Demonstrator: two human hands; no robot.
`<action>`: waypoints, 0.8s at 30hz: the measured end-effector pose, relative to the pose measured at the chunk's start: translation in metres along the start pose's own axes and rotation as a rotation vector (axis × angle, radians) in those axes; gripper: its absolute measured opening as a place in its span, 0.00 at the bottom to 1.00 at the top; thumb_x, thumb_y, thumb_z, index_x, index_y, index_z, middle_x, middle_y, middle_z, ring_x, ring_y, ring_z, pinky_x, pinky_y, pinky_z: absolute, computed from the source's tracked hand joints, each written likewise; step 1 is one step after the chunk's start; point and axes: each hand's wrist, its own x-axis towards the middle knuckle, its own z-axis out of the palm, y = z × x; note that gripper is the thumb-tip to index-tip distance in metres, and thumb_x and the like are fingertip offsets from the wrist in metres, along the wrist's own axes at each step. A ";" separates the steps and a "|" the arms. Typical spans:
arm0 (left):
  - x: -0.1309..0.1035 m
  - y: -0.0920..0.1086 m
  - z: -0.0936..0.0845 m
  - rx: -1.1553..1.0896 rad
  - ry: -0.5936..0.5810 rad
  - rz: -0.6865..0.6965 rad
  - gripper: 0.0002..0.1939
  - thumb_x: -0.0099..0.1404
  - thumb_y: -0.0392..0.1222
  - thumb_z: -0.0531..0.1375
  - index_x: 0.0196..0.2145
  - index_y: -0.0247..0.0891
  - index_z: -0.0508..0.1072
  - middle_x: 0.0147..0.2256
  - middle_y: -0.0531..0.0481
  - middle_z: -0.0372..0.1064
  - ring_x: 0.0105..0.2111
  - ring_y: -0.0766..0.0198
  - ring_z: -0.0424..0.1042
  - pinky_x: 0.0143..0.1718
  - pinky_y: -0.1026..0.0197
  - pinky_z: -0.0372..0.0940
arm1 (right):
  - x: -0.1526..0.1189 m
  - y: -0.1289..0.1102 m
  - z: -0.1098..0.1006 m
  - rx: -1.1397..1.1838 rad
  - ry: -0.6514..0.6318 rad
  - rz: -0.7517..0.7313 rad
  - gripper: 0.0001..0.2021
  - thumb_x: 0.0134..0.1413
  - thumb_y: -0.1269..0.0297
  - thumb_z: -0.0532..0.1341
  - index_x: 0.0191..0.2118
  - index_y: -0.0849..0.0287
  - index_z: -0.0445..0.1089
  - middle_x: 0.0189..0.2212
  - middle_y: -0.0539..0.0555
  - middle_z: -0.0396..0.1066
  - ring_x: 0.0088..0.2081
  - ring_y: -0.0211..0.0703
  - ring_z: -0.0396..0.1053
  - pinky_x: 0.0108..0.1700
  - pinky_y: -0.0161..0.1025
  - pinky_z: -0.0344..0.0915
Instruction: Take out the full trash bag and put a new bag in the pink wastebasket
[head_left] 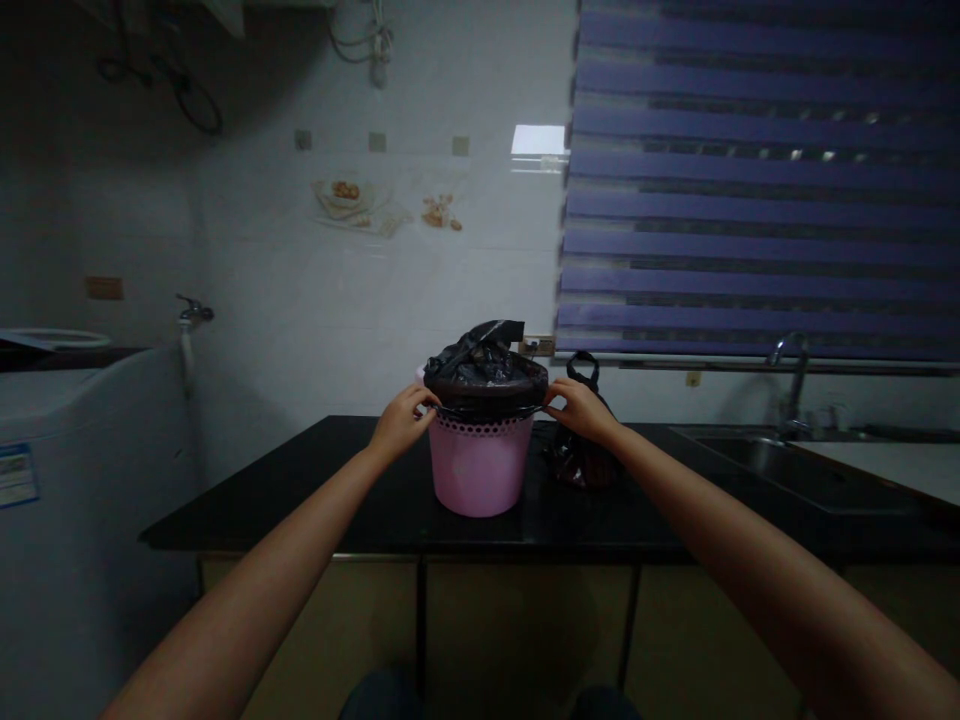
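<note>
A pink trash bin (480, 470) with a row of holes below its rim stands upright on the black counter. A black trash bag (484, 365) lines it; the bag's edge is folded down over the rim and more of it bunches up above the opening. My left hand (405, 415) pinches the bag's folded edge at the bin's left side. On the right side, my right hand (577, 408) pinches that same edge between thumb and fingers. Just behind my right hand sits a tied black bag (581, 460), partly hidden by my forearm.
The black countertop (360, 475) has cabinets below. A sink (772, 460) with a faucet (795, 385) is at the right. On the left stands a white appliance (90, 480), near a wall tap (195, 310). A purple striped blind (750, 220) hangs behind.
</note>
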 end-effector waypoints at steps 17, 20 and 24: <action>0.010 0.001 -0.006 -0.501 0.233 -0.527 0.16 0.51 0.51 0.61 0.35 0.38 0.70 0.35 0.47 0.72 0.28 0.64 0.73 0.26 0.62 0.67 | 0.002 0.013 0.003 0.405 0.133 0.415 0.05 0.50 0.66 0.59 0.33 0.61 0.68 0.28 0.54 0.72 0.32 0.41 0.71 0.36 0.38 0.67; 0.024 0.002 -0.009 -0.462 0.272 -0.611 0.15 0.50 0.51 0.62 0.29 0.38 0.68 0.29 0.50 0.69 0.23 0.66 0.70 0.23 0.63 0.65 | 0.015 0.011 0.000 0.467 0.197 0.688 0.05 0.54 0.67 0.57 0.30 0.62 0.65 0.25 0.54 0.70 0.28 0.37 0.69 0.30 0.33 0.64; 0.044 0.003 -0.006 -0.393 0.259 -0.702 0.13 0.52 0.49 0.63 0.25 0.37 0.66 0.24 0.51 0.67 0.22 0.67 0.67 0.23 0.64 0.64 | 0.031 0.003 0.001 0.548 0.154 0.941 0.09 0.60 0.66 0.55 0.30 0.64 0.65 0.27 0.54 0.68 0.25 0.31 0.65 0.24 0.27 0.59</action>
